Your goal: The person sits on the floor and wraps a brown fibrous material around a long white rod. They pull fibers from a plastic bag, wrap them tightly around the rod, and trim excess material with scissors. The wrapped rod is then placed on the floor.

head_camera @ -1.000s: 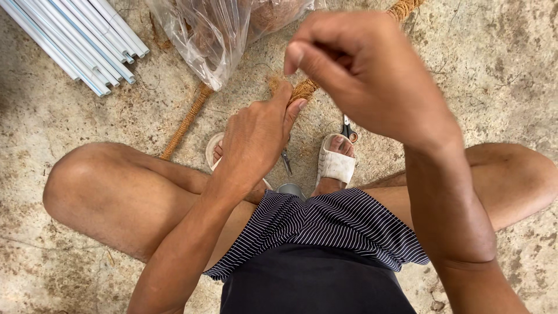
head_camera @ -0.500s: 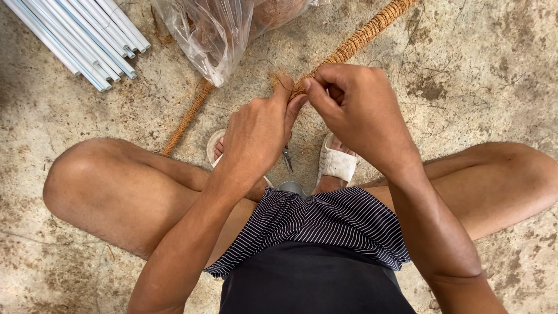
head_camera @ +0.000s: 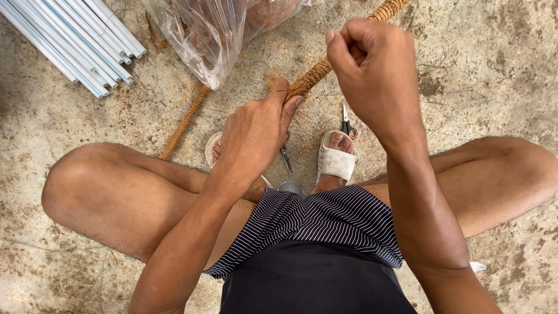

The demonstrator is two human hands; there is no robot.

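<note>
Over concrete, left hand (head_camera: 256, 136) grips fibre-wrapped rod (head_camera: 343, 49) running up-right; right hand (head_camera: 372, 70) fisted above it.

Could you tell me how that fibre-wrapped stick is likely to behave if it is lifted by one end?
The fibre-wrapped stick looks straight where the left hand grips it, so it probably stays stiff rather than drooping. Its coarse brown wrapping should give good grip, hardly slippery. Loose strands near the fingers suggest it may shed fibre when handled. The right hand is closed above it.
</note>
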